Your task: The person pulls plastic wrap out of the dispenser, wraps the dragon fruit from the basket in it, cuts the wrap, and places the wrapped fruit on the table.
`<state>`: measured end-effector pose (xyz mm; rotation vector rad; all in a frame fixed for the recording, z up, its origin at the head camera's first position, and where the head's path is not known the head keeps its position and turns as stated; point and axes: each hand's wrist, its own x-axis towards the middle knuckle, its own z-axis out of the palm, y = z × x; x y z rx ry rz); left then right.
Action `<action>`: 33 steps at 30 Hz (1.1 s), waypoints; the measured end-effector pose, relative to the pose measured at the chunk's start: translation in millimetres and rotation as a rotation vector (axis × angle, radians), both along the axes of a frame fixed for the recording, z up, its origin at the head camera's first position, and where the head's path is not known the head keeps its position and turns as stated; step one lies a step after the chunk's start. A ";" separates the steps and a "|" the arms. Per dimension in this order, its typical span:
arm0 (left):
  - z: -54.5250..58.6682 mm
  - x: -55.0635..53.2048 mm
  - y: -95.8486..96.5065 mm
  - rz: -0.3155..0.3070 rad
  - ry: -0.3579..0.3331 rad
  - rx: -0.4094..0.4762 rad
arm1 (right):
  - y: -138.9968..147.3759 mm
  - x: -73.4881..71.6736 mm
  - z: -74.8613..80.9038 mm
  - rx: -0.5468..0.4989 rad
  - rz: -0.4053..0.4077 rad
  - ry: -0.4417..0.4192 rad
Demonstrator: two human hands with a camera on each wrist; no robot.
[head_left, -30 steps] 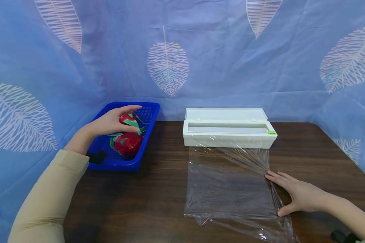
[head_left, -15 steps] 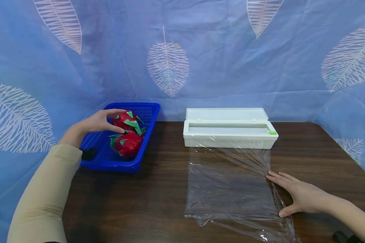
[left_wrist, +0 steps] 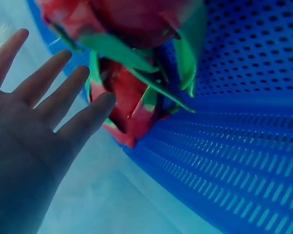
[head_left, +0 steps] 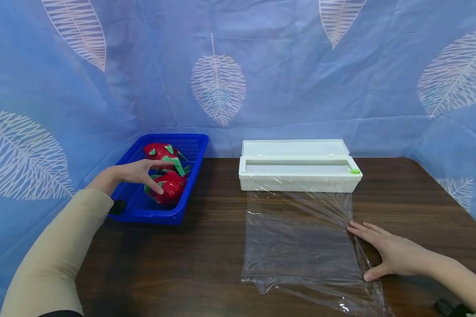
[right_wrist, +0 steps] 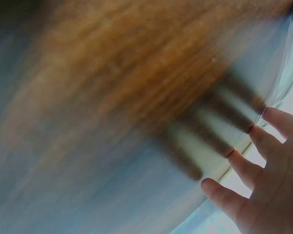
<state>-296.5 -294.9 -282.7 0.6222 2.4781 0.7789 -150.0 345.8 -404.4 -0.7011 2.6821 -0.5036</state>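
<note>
Two red dragon fruits with green scales lie in a blue basket at the left: a rear one and a front one. My left hand reaches over the basket, thumb overlapping the front fruit and fingers between the two in the head view. In the left wrist view its fingers are spread, with no fruit in the palm. A clear sheet of cling film stretches out of a white dispenser box. My right hand rests on the film's right edge, fingertips and thumb touching it where it bunches.
The dispenser's lid is raised, and a green slider sits at its right end. A blue leaf-patterned cloth hangs behind and beside the dark wooden table.
My left hand has moved left, then down and forward to the front dragon fruit, uncovering the rear one. The right hand and the film have stayed in place.
</note>
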 end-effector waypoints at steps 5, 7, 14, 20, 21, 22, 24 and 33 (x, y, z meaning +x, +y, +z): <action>-2.0 -4.5 7.5 -0.023 -0.090 -0.082 | -0.3 -0.8 1.9 -0.003 -0.010 -0.016; -2.9 -6.8 10.1 -0.015 -0.124 -0.121 | -0.4 -1.4 3.3 0.003 -0.020 -0.024; -6.1 -16.0 13.9 0.006 -0.115 -0.186 | 1.5 -0.1 3.0 -0.015 -0.011 -0.030; -7.2 -24.1 16.9 0.076 -0.078 -0.221 | 2.9 1.6 -1.0 -0.012 -0.011 -0.007; -7.3 -24.9 17.4 0.097 -0.084 -0.231 | 2.7 2.0 -1.0 -0.012 -0.011 -0.005; -7.6 -25.8 17.7 0.106 -0.087 -0.239 | 2.4 2.4 -0.8 -0.015 -0.012 -0.007; -8.7 -27.0 19.1 0.124 -0.102 -0.251 | 1.7 3.0 0.0 -0.020 -0.013 -0.010; -13.8 -29.5 24.2 0.138 -0.173 -0.272 | 1.7 3.6 0.3 -0.015 -0.012 0.011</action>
